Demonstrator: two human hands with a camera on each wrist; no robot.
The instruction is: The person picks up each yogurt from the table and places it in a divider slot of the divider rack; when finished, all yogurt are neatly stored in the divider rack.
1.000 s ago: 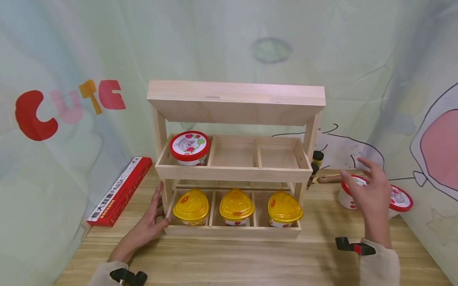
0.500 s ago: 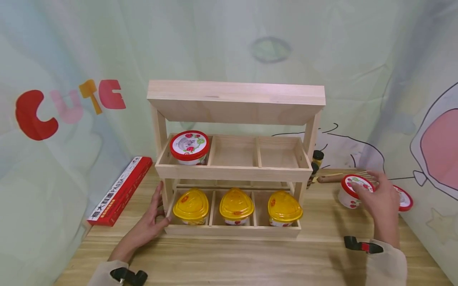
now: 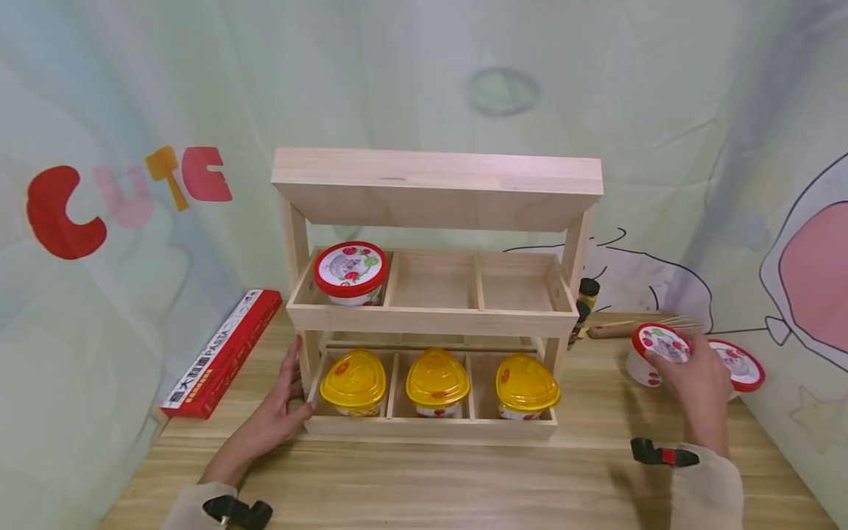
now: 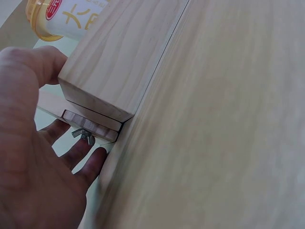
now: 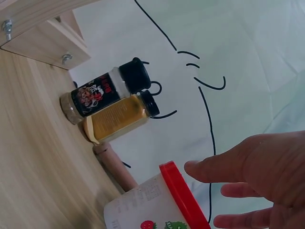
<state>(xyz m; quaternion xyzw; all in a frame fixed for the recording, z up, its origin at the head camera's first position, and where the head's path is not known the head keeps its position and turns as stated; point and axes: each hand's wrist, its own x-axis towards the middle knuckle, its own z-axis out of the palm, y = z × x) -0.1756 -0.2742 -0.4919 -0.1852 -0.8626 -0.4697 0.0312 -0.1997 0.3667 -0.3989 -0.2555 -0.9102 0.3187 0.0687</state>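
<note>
A two-tier wooden rack [image 3: 430, 321] stands on the table. My left hand [image 3: 271, 405] holds its lower left corner, thumb at the front and fingers along the end; in the left wrist view the fingers lie near a wing nut [image 4: 83, 134]. My right hand [image 3: 698, 383] hovers over a white tub with a red strawberry lid [image 3: 662, 342] at the right. In the right wrist view the thumb is just off the lid rim [image 5: 183, 195], fingers extended. One red-lidded tub [image 3: 351, 266] sits in the top left compartment. Yellow-lidded tubs [image 3: 437, 379] fill the three lower compartments.
Another red-lidded tub [image 3: 738, 366] stands right of my right hand. Behind the rack's right end are two seasoning bottles [image 5: 116, 119] and a wooden handle [image 3: 609, 331]. A red pasta box [image 3: 221, 353] lies at the left. Printed curtains enclose the table.
My right hand has come down from above the right-hand tubs onto the nearer tub's lid area, shifting slightly right and then back left. The left hand and the rack stay still.
</note>
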